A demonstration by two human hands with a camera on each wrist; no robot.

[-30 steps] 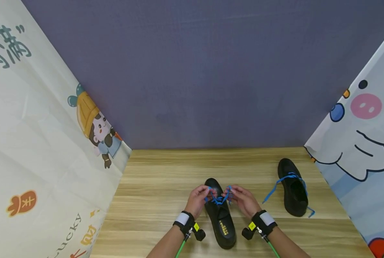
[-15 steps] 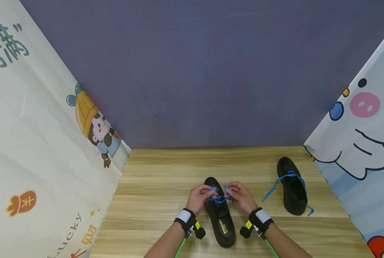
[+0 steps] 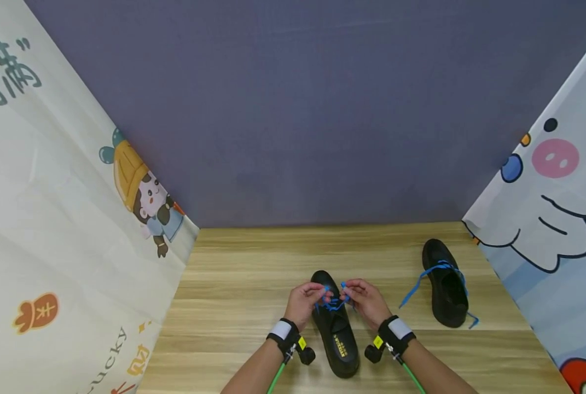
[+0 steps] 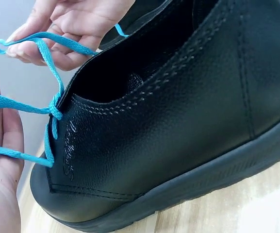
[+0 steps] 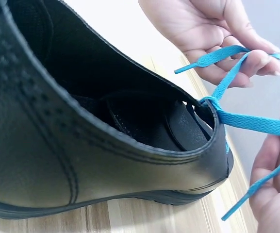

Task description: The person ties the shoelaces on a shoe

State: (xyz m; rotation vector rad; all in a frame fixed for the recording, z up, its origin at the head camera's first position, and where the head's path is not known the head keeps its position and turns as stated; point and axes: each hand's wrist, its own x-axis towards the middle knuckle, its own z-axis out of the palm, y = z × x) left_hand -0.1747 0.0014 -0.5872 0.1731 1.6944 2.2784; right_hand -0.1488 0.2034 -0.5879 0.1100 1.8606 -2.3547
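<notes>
A black leather shoe (image 3: 341, 336) stands between my hands, its toe pointing away from me. Its blue shoelace (image 4: 52, 63) is crossed in a knot (image 5: 211, 103) at the top of the opening. Left of the toe, my left hand (image 3: 302, 304) pinches a bent loop of the lace between thumb and fingers. On the other side my right hand (image 3: 369, 303) pinches a second loop, raised to about the same height. In the right wrist view a tipped lace end (image 5: 186, 68) hangs past the left hand's fingers, and another end (image 5: 246, 199) hangs below the right hand.
A second black shoe (image 3: 448, 301) stands at the right, its blue lace (image 3: 413, 287) trailing loose to both sides. Both shoes are on a wood-grain tabletop (image 3: 233, 284). A grey-blue panel (image 3: 312, 120) rises behind, with printed cloths (image 3: 56, 219) at the sides.
My right hand has shifted slightly left, so the two hands are closer together. Both keep hold of the lace, and its loops look smaller and more drawn in. The shoes stay put.
</notes>
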